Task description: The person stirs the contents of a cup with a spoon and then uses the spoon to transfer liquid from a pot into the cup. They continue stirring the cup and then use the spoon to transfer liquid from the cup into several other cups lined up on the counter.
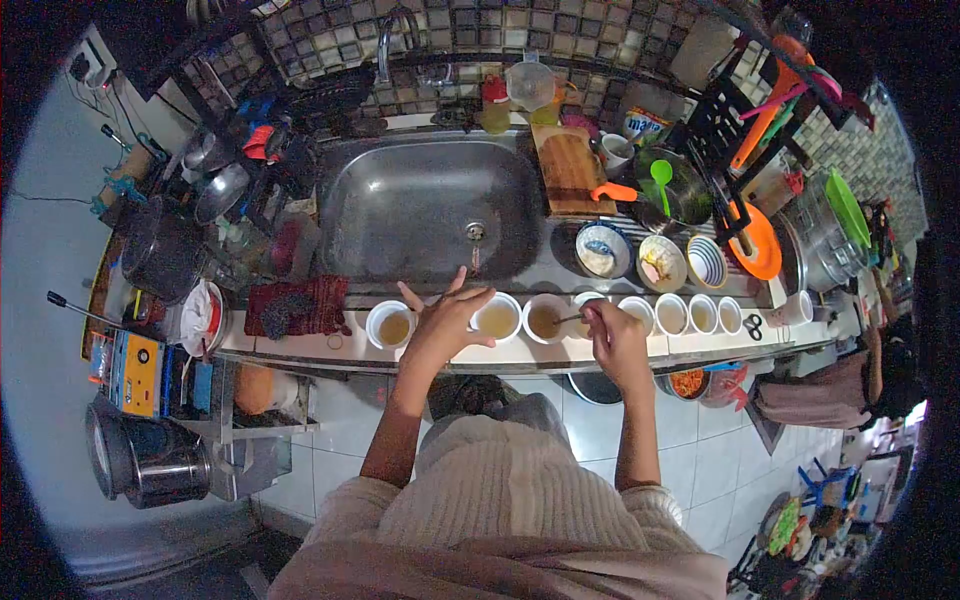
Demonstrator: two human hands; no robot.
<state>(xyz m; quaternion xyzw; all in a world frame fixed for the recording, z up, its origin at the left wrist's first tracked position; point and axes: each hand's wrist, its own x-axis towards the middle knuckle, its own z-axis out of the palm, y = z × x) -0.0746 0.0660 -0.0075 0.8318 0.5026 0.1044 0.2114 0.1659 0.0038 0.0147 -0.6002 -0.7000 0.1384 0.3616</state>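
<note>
A row of white cups, several with pale brown liquid, runs along the counter's front edge. My left hand point(450, 322) is open with fingers spread, between the leftmost cup point(373, 327) and the cup point(515, 303) to its right. Its fingers reach the rim of the latter. My right hand point(618, 338) is closed in a pinch on the handle of a thin spoon point(570, 319). The spoon's end dips into the third cup point(547, 299) from the left, its tip hidden by the liquid. Behind the right hand, another cup point(588, 298) is partly covered.
A steel sink point(420, 200) lies behind the cups. Bowls with food, such as the white bowl point(662, 262), stand at its right. Also there are a wooden cutting board point(575, 165), a pot point(690, 195) and black scissors point(753, 327). A dark red cloth point(320, 305) lies left.
</note>
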